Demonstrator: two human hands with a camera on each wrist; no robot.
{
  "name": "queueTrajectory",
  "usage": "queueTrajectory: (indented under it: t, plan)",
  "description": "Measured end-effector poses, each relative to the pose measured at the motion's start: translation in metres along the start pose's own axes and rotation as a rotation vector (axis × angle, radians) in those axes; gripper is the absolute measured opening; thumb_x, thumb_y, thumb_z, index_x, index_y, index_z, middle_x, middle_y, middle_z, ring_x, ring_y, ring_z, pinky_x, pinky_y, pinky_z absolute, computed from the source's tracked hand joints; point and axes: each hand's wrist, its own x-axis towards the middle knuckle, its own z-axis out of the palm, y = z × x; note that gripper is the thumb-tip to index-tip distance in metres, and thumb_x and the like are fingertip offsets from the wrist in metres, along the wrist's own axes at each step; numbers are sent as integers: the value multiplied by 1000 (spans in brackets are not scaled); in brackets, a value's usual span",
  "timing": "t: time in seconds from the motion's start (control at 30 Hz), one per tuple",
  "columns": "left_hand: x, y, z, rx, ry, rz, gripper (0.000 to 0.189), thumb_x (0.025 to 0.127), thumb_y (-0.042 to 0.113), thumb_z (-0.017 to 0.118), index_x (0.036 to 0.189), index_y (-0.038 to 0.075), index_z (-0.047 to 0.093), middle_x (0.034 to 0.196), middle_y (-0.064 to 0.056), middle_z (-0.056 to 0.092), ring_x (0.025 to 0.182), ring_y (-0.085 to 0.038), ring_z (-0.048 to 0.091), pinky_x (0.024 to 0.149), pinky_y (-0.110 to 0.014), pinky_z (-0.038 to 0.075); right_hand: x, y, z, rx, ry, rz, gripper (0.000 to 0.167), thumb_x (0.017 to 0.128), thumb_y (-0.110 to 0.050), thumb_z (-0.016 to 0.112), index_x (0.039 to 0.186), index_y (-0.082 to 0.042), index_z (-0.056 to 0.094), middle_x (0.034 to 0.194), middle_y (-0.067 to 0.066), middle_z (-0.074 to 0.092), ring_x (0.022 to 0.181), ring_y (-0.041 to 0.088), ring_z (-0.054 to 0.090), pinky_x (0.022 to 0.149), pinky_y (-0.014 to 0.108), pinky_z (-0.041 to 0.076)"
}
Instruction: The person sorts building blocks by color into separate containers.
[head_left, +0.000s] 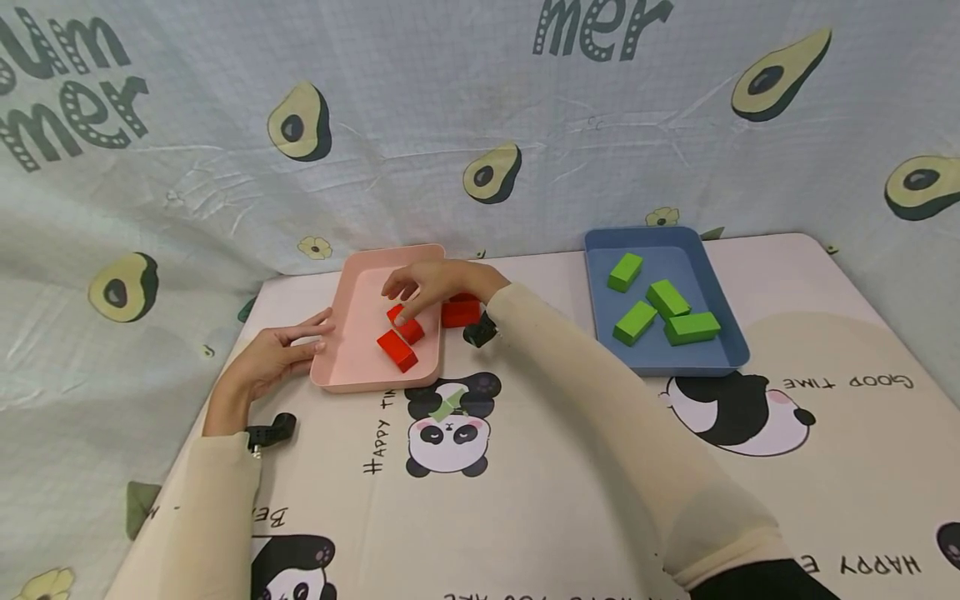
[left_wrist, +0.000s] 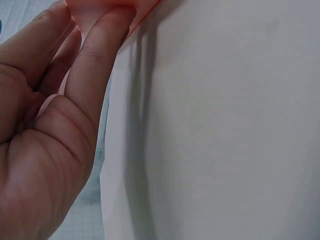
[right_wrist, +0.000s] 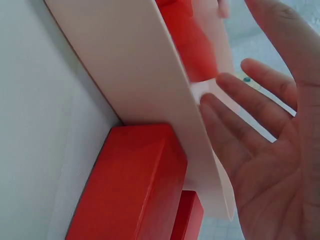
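My left hand (head_left: 273, 358) grips the left wall of a pink tray (head_left: 360, 292), its fingers and thumb at the rim. In the left wrist view the thumb (left_wrist: 95, 65) lies against the tray's corner. My right hand (head_left: 442, 279) reaches over the tray's right wall, fingers loosely bent. Below its thumb lies a red block (head_left: 409, 330), with another red block (head_left: 397, 351) close beside it on the tray floor. The right wrist view shows the fingers spread, with nothing between them. Outside the right wall stand two red blocks (head_left: 461, 313), partly hidden by the wrist.
A blue tray (head_left: 592, 292) with several green blocks (head_left: 692, 328) stands at the right. Behind the table (head_left: 540, 517) hangs a cloth (head_left: 420, 100) printed with avocados. Panda pictures decorate the tabletop.
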Motion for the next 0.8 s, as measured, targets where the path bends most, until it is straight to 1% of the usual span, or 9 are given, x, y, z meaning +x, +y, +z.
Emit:
queueTrajectory:
  t: [0.07, 0.13, 0.27, 0.4, 0.5, 0.63, 0.7, 0.8]
  plan:
    - [1, -1, 0, 4, -1, 8, 56, 98, 10, 67, 148, -2, 45, 167, 5, 22, 114, 7, 61, 90, -24, 58, -2, -1, -1, -19, -1, 5, 63, 92, -38, 74, 144, -10, 53, 144, 4, 56, 130, 19, 52, 107, 27, 48]
    - [1, -1, 0, 1, 0, 9, 57, 98, 10, 68, 148, -2, 45, 167, 5, 22, 114, 7, 61, 89, -24, 58, -7, -2, -3, -40, 12, -2, 61, 94, -38, 71, 144, -8, 54, 145, 6, 56, 130, 20, 52, 107, 28, 48]
    - [0, -1, -1, -14, 2, -4, 59, 97, 11, 69, 149, -3, 43, 167, 4, 21, 113, 7, 61, 89, -24, 58, -19, -5, -7, -55, 44, -30, 55, 97, -35, 69, 141, -6, 57, 141, 7, 59, 128, 19, 56, 107, 27, 48]
    - [-2, 0, 0, -20, 3, 5, 59, 97, 10, 69, 149, -4, 43, 167, 3, 21, 113, 6, 61, 89, -24, 58, -34, -7, -10, -56, 62, -53, 46, 98, -33, 68, 137, -8, 63, 135, 4, 63, 123, 17, 59, 105, 27, 50]
    - [-3, 1, 0, -4, 28, 36, 58, 96, 8, 70, 147, -6, 45, 166, 1, 25, 111, 5, 63, 86, -24, 59, -43, -8, -10, -64, 61, -68, 42, 99, -33, 66, 135, -10, 66, 132, 0, 66, 120, 14, 61, 105, 27, 49]
    - [-5, 2, 2, 39, 65, 81, 57, 94, 7, 72, 144, -9, 48, 164, -2, 30, 108, 5, 64, 83, -23, 60, -55, -7, -8, -68, 78, -81, 41, 100, -32, 65, 134, -9, 66, 128, -1, 69, 119, 13, 62, 106, 26, 48]
    - [-5, 2, 4, 57, 73, 91, 58, 94, 8, 73, 143, -10, 48, 164, -4, 31, 108, 5, 64, 83, -22, 60, -61, -6, -6, -74, 99, -82, 39, 100, -30, 65, 133, -8, 66, 126, 0, 70, 118, 13, 63, 105, 25, 49]
    - [-7, 3, 6, 84, 86, 90, 58, 94, 9, 73, 144, -9, 48, 164, -7, 30, 109, 7, 63, 84, -21, 59, -71, -2, -4, -90, 118, -75, 37, 100, -25, 66, 133, -7, 67, 126, 3, 71, 117, 15, 64, 105, 27, 50]
